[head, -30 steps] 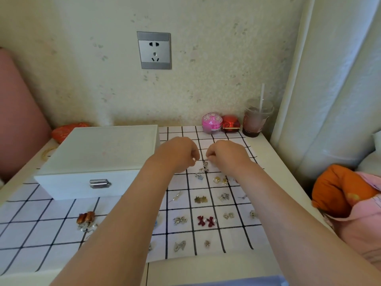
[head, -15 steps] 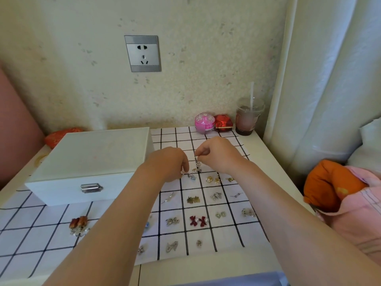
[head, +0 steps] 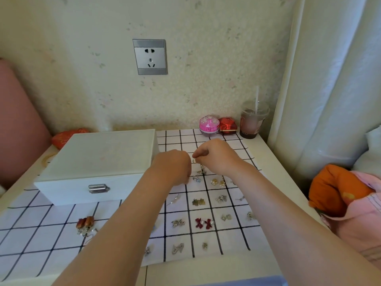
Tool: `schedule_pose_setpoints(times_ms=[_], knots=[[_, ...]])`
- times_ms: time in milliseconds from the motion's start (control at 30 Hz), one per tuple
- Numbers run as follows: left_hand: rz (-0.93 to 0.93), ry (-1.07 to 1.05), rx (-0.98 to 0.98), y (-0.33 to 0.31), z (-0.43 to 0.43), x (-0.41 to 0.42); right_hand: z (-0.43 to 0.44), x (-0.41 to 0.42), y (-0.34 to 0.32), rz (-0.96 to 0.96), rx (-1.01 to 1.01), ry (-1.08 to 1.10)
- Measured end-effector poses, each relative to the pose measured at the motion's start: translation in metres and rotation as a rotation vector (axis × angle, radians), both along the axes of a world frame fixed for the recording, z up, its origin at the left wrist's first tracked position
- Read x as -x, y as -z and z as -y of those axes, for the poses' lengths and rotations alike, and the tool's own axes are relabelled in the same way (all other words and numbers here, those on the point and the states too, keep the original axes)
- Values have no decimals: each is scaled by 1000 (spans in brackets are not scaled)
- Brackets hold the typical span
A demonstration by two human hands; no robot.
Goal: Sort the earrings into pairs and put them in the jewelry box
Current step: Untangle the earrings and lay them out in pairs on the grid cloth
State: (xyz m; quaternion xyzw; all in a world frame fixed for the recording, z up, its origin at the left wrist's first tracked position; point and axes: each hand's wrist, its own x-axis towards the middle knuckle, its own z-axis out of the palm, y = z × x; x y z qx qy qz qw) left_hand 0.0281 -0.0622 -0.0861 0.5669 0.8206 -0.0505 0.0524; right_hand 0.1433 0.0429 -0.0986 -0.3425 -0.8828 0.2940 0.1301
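Observation:
A closed white jewelry box [head: 99, 162] with a metal clasp stands at the left of the checked cloth [head: 31, 234]. Several earrings lie in the cloth's squares, among them a red bow pair [head: 203, 223], a bronze pair [head: 198, 202] and a gold pair [head: 217, 182]. My right hand [head: 216, 156] pinches a silver dangling earring [head: 202, 168] just above the cloth. Beside it, my left hand [head: 172, 166] is curled with its fingertips down at the cloth; what they hold is hidden.
A brown and pearl ornament [head: 85, 223] lies left of my left arm. At the back stand a pink round case [head: 208, 125], a red box [head: 227, 125] and a lidded cup with a straw [head: 252, 122]. A curtain hangs right, above orange and pink bedding [head: 338, 190].
My right hand has risen slightly, lifting the silver dangling earring off the cloth. My left hand stays low beside it. The camera view has shifted a little.

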Motion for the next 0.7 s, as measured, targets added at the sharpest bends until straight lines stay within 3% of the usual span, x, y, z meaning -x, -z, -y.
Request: schedule_pose_setpoints(times_ms=[67,300,400,467,600,700], knots=[[57,-20,-42,-2,0,4,-2,0,-3,-53,69,-2],[454,-108,-471,-17,2,10,3,-4,-17,-316,404,67],[476,-111,-516,-23,6,11,6,-5,-18,-377,437,81],[415,-118,-507,-26,12,13,10,-4,-15,-305,360,21],[176,-103,-492,-31,29,15,24,-2,-10,99,-70,-145],[94,-45,-525,-31,42,13,36,4,-7,258,-200,-216]])
